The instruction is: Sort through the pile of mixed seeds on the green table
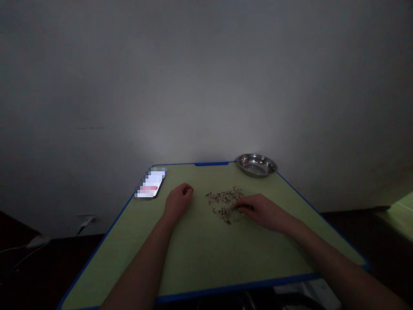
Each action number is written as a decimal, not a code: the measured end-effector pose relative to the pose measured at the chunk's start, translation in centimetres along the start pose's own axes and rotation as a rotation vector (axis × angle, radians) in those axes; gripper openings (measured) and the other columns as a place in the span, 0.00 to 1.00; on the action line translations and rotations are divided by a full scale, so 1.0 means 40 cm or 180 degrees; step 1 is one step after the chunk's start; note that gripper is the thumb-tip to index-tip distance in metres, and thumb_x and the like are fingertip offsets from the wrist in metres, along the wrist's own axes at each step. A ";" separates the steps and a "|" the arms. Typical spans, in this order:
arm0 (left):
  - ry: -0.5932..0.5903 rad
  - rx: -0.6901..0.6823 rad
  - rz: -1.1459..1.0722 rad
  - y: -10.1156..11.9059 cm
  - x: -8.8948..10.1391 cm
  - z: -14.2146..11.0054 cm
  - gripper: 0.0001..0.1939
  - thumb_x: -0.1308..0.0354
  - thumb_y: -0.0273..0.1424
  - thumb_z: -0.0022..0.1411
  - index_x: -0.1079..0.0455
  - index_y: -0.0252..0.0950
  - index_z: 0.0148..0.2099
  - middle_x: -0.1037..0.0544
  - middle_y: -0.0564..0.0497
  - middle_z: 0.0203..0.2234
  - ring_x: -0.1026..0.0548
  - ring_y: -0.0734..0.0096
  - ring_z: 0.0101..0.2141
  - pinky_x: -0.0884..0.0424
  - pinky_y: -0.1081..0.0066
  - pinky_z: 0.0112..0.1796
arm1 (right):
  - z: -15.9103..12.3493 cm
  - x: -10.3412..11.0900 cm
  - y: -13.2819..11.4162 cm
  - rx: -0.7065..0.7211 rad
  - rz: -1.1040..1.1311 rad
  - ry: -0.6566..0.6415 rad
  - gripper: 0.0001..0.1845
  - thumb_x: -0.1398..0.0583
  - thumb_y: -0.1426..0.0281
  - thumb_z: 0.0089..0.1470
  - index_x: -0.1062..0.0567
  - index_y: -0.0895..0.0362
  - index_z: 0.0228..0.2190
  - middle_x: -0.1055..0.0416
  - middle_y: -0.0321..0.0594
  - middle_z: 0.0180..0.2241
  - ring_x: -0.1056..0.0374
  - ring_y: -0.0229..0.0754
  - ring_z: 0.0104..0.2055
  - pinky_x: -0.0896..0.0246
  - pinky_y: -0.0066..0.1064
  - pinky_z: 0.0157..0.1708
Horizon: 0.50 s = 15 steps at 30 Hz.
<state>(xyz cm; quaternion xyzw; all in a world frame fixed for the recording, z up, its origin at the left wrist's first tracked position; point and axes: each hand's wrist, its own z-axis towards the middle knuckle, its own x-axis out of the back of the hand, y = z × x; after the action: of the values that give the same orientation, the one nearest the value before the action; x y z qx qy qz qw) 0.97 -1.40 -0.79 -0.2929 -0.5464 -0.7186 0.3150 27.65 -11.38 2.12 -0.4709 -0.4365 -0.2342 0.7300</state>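
Many small dark grains, like peppercorns or seeds (222, 197), lie scattered over the middle of the green table (206, 254). At their right edge is my right hand (260, 209), its fingers pinched together and touching the scatter; what sits between the fingertips is too small to make out. My left hand (179, 199) rests on the table to the left of the grains, apart from them. Its fingers are curled in, and whether anything is inside them is hidden.
A shallow steel bowl (257, 165) stands at the table's back right corner. On the left edge lies a phone (151, 184) with a lit, blurred screen. A grey wall (206, 86) rises right behind the table. Cables and a power strip (38, 241) are low on the left.
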 end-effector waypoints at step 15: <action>0.0015 -0.0026 -0.0016 0.002 -0.002 -0.002 0.12 0.52 0.35 0.56 0.29 0.37 0.32 0.24 0.50 0.28 0.28 0.69 0.30 0.38 0.72 0.31 | 0.025 -0.018 0.020 -0.0002 0.0249 -0.0081 0.13 0.45 0.73 0.54 0.23 0.53 0.38 0.23 0.38 0.36 0.29 0.41 0.36 0.38 0.31 0.37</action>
<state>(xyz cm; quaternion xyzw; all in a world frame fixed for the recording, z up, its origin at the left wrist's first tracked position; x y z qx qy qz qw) 1.09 -1.49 -0.81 -0.2910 -0.5434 -0.7224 0.3133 27.47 -10.19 1.27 -0.4908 -0.4269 -0.1995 0.7328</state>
